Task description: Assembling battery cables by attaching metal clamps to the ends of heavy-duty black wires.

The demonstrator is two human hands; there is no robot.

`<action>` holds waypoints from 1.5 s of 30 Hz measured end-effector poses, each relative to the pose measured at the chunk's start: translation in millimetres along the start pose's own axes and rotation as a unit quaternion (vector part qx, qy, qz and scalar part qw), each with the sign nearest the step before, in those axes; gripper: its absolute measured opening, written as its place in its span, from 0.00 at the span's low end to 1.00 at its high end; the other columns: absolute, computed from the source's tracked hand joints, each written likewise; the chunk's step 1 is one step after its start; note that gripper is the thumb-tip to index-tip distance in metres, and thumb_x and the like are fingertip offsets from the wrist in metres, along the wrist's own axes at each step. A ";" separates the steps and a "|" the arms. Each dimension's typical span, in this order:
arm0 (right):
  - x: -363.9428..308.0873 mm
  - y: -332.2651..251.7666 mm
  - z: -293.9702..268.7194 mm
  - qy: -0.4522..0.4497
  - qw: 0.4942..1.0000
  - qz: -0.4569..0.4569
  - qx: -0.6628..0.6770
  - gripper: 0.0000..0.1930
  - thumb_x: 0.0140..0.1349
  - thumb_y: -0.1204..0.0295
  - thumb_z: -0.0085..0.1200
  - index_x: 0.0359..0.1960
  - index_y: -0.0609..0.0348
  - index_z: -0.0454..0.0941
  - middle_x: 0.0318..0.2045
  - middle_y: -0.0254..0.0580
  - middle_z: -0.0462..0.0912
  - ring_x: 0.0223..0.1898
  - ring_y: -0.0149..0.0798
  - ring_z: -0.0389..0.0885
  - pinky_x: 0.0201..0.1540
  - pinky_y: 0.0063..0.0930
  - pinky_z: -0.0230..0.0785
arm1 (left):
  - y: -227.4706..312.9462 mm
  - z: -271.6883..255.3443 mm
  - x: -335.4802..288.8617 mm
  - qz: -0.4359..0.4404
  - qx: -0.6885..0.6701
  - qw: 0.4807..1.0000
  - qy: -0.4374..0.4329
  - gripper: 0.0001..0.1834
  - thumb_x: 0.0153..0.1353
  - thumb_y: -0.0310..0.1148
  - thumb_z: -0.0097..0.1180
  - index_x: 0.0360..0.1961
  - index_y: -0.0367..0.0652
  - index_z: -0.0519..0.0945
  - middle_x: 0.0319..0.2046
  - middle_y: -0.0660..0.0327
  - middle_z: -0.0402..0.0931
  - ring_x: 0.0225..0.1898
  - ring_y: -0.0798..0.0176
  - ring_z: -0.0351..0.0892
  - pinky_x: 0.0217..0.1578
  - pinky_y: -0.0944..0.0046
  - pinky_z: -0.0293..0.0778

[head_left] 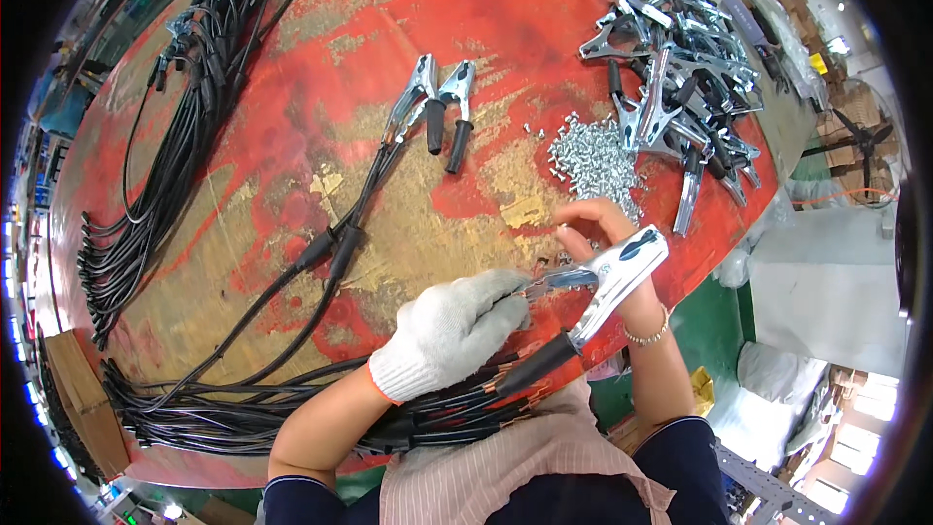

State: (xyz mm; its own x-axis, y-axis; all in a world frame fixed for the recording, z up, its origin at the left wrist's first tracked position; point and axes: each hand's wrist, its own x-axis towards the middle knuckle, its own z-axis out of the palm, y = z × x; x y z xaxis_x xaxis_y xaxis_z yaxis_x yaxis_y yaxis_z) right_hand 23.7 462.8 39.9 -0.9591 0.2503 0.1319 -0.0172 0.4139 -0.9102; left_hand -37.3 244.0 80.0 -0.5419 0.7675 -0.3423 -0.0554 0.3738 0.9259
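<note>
My left hand [452,326], in a white knitted glove, is closed round one end of a silver spring clamp [614,284]. The clamp points up to the right, and its black-sleeved handle [536,366] hangs toward my lap. Bare copper shows by the gloved fingertips. My bare right hand [607,221] is behind the clamp, its finger and thumb curled toward each other; what they pinch, if anything, is too small to name. Just beyond that hand lies a heap of small silver screws [595,157]. Black cables [447,425] with bare copper ends lie below my left forearm.
A large pile of clamps [671,87] covers the table's far right. Two clamps joined to black cables [428,102] lie mid-table. A long bundle of black cables [190,160] with clamps stretches along the left. A cardboard piece [86,403] stands at the near left edge.
</note>
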 end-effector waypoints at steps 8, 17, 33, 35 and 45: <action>-59.2 15.6 10.1 0.041 0.988 0.062 0.136 0.06 0.62 0.75 0.58 0.38 0.64 0.80 0.31 0.39 0.83 0.32 0.35 0.80 0.36 0.27 0.74 | 9.2 1.7 -0.7 -0.014 0.051 0.998 -0.036 0.14 0.65 0.36 0.51 0.48 0.43 0.79 0.35 0.52 0.81 0.38 0.48 0.83 0.38 0.56 0.76; -66.2 3.6 18.1 0.099 0.931 0.168 0.309 0.10 0.66 0.73 0.56 0.43 0.66 0.73 0.37 0.52 0.85 0.38 0.39 0.86 0.43 0.30 0.80 | 4.4 5.4 1.8 -0.014 0.026 0.999 -0.025 0.14 0.65 0.36 0.52 0.48 0.42 0.79 0.36 0.51 0.81 0.38 0.48 0.83 0.38 0.57 0.77; -63.1 10.7 36.1 -0.023 0.849 0.193 0.492 0.06 0.65 0.72 0.58 0.35 0.59 0.75 0.31 0.30 0.78 0.32 0.22 0.75 0.36 0.17 0.68 | 0.3 4.9 0.6 0.012 -0.008 0.999 -0.036 0.11 0.67 0.30 0.50 0.45 0.37 0.79 0.27 0.64 0.80 0.26 0.74 0.77 0.28 0.71 0.74; -64.4 11.2 38.6 -0.027 0.849 0.218 0.481 0.06 0.65 0.71 0.58 0.34 0.58 0.75 0.31 0.30 0.78 0.31 0.23 0.75 0.36 0.17 0.67 | 2.4 4.9 0.7 0.012 0.000 0.999 -0.035 0.11 0.67 0.30 0.50 0.45 0.37 0.79 0.28 0.63 0.81 0.26 0.74 0.77 0.29 0.71 0.74; -72.9 7.8 29.2 -0.010 0.868 0.158 0.470 0.22 0.72 0.57 0.43 0.40 0.67 0.79 0.35 0.44 0.74 0.39 0.37 0.71 0.46 0.30 0.63 | 2.4 12.9 0.0 0.083 0.158 0.983 0.044 0.17 0.62 0.28 0.53 0.53 0.40 0.75 0.24 0.61 0.80 0.22 0.65 0.80 0.24 0.65 0.75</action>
State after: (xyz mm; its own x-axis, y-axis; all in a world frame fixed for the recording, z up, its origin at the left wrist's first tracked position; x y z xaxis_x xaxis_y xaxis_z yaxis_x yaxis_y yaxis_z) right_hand 85.3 422.3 11.7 -0.9624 0.2025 -0.1812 0.0338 -0.5724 -0.8193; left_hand -26.6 251.6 80.1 -0.5931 0.7886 -0.1621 0.2957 0.4007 0.8672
